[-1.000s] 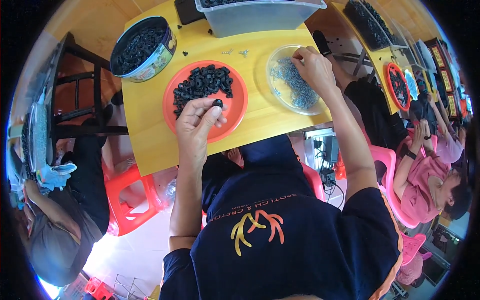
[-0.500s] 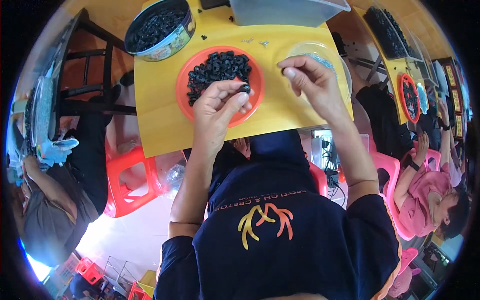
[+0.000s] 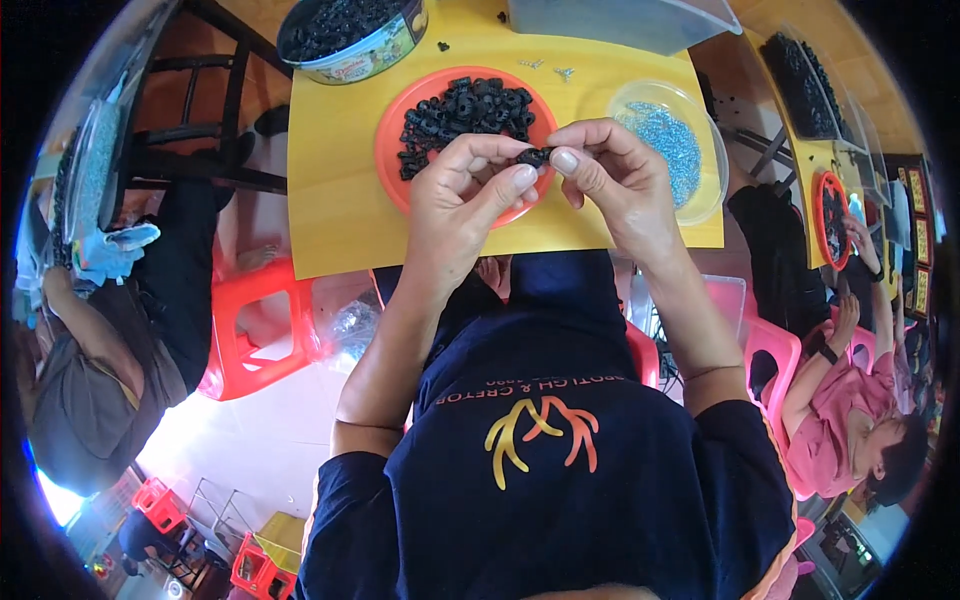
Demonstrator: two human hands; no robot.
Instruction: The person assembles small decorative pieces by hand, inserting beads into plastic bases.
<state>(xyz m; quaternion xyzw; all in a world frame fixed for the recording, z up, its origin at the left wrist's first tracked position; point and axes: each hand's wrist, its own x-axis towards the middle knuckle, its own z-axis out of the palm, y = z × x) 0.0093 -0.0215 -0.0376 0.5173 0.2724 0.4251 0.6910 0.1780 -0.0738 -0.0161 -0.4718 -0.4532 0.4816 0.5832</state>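
My left hand [image 3: 462, 195] pinches a small black plastic part [image 3: 534, 157] between thumb and fingers, over the near edge of an orange-red plate [image 3: 386, 165]. From the other side, the thumb and index finger of my right hand [image 3: 618, 190] close on the same part's right end. Whether a smaller piece sits between those right fingertips is hidden. A heap of similar black parts [image 3: 470, 108] fills much of the plate. Just right of my right hand, a clear round dish [image 3: 712, 205] holds many small silvery-blue metal pieces [image 3: 665, 145].
At the far left of the yellow table [image 3: 335, 225] stands a round tub [image 3: 365, 68] of black parts. A translucent bin [image 3: 620, 22] sits at the far edge, with small metal pieces [image 3: 564, 73] before it. People work at tables on both sides; a red stool [image 3: 262, 335] stands left.
My right hand has moved left from beside the clear dish to meet the left hand at the black part. The view has shifted, so the table sits higher and farther right.
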